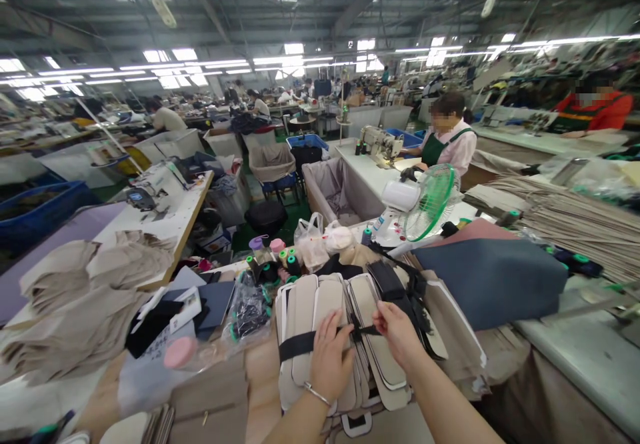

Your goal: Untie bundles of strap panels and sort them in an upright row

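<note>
On the far left, folded beige cloth [65, 324] is lying in loose heaps, and next along a pink lid [180, 352] is sitting to the left of a clear plastic bag [250, 307]; no hand is touching any of these. Now into the middle, where it's all happening! The beige panels [300, 297] are lying front and centre, overlapping in rows, and a black strap [295, 346] is crossing them from the left edge, so that stretch is looking done. The left hand [330, 357] is resting on top, fingers extended and not visibly gripping anything, apparently steadying the panels. A little further over, the right hand [397, 334] is pinching, thumb against fingers, and the strap is running up to it, seemingly being gripped there; the exact hold is hiding behind those fingers. Here the job is looking only part-way along: the strap is bridging the space between the hands, yet no finished fastening is showing, so securing that end is probably remaining. Moving right, black webbing [387, 281] is lying bunched over the panels' far edge. Behind it a green-rimmed fan [435, 201] is standing, and furthest over a blue-grey sheet [493, 274] is spreading out, well apart from both hands
</note>
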Action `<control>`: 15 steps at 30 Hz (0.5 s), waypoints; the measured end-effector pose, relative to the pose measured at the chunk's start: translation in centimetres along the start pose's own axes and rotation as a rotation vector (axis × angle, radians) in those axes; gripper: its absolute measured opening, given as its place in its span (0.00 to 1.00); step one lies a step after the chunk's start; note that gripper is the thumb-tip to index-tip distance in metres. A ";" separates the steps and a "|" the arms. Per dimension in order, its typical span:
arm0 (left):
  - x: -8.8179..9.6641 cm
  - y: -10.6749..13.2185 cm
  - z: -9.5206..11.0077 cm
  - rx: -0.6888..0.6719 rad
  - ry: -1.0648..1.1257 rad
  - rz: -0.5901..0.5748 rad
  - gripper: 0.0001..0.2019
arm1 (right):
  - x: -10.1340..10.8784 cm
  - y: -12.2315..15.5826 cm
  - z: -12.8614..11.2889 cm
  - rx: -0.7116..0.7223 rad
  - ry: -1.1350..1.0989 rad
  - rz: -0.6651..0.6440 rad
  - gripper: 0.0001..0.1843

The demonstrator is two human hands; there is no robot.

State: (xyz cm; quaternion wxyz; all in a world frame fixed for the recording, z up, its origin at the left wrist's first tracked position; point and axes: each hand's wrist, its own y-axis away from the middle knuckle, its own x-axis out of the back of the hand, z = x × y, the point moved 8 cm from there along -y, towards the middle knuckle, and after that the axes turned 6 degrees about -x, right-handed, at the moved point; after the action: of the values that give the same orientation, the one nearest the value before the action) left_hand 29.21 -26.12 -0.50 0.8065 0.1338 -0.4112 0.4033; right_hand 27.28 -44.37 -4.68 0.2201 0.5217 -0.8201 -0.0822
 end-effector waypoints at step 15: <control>2.3 -1.1 -3.2 0.188 0.027 0.142 0.23 | -2.4 1.7 -1.0 0.157 0.393 -0.141 0.13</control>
State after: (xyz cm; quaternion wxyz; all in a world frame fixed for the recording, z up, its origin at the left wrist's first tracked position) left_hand 32.56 -23.82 -0.65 0.7652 0.1738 -0.3690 0.4981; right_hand 27.21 -41.37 -3.84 0.3280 0.5994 -0.7268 0.0701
